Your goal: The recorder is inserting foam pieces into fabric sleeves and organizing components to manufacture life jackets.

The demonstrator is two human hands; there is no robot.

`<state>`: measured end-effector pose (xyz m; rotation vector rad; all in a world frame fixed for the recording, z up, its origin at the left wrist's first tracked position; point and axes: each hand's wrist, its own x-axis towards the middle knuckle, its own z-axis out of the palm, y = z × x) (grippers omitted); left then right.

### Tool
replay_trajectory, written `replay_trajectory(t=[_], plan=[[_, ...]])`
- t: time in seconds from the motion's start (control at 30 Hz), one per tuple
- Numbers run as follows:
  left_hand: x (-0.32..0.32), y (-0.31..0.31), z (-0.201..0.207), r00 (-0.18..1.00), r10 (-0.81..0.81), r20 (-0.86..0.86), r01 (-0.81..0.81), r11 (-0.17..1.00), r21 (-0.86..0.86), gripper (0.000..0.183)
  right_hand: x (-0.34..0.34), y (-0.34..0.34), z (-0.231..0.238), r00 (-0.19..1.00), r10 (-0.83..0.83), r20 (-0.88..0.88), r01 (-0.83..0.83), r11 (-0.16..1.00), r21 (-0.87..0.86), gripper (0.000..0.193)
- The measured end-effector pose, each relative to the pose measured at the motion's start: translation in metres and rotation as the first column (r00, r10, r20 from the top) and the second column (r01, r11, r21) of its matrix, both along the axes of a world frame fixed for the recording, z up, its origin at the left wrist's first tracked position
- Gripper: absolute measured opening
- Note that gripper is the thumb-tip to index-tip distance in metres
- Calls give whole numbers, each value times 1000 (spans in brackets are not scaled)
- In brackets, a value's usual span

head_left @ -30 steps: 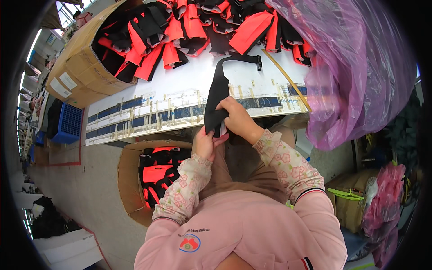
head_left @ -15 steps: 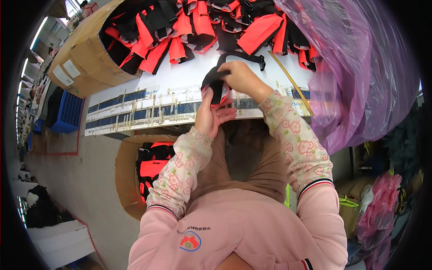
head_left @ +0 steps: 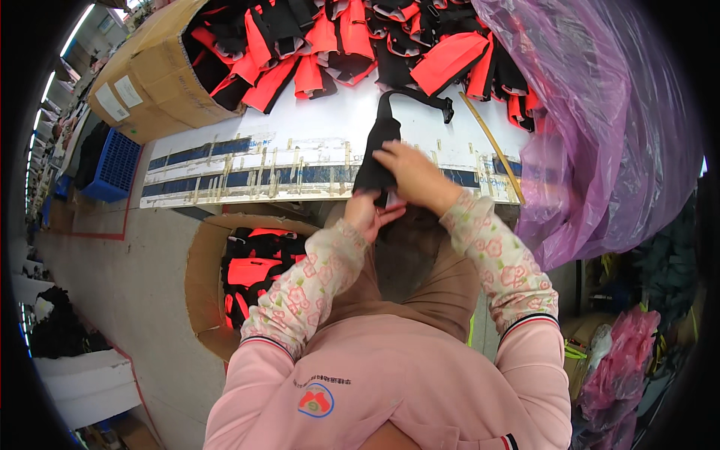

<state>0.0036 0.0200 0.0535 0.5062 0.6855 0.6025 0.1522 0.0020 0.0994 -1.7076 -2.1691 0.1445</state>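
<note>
A black fabric piece (head_left: 380,159) lies lengthwise over the table's near edge, one end toward me. From its far end a narrow black strap (head_left: 420,97) runs right to a black buckle (head_left: 448,111). My left hand (head_left: 365,215) grips the near end of the piece, just over the table edge; the fingertips are partly hidden by the cloth. My right hand (head_left: 411,174) is closed on the piece's right side, fingers bent over the black cloth. Little of the underside shows.
Red-orange and black fabric pieces (head_left: 352,34) are heaped at the back of the white table (head_left: 292,135). A cardboard box (head_left: 161,71) lies at left, a wooden stick (head_left: 491,142) and purple plastic sheeting (head_left: 600,135) at right. Below, an open carton (head_left: 201,277) holds similar pieces.
The black piece was bunched up between my hands above the table; now it is stretched out longer and flatter. Both hands have come down nearer to me, the right one further along the piece.
</note>
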Motion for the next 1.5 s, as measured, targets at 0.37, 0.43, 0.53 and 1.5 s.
replay_trajectory(t=[0.37, 0.43, 0.53, 1.5], plan=[[-8, -18, -42, 998, -41, -42, 40, 998, -41, 34, -14, -21, -31, 993, -6, 114, 1, 999, 44, 58], [-6, -17, -42, 998, -30, -62, 29, 999, -18, 34, -11, -16, -30, 992, 1, 127, -7, 999, 50, 56], [-6, -16, -42, 990, -23, -136, 30, 998, 52, 32, -11, -9, -28, 986, 22, 164, -31, 998, 54, 54], [5, -28, -53, 989, 14, -145, -4, 997, 75, 33, -19, 39, -58, 984, -172, 36, 171, 985, 16, 81]])
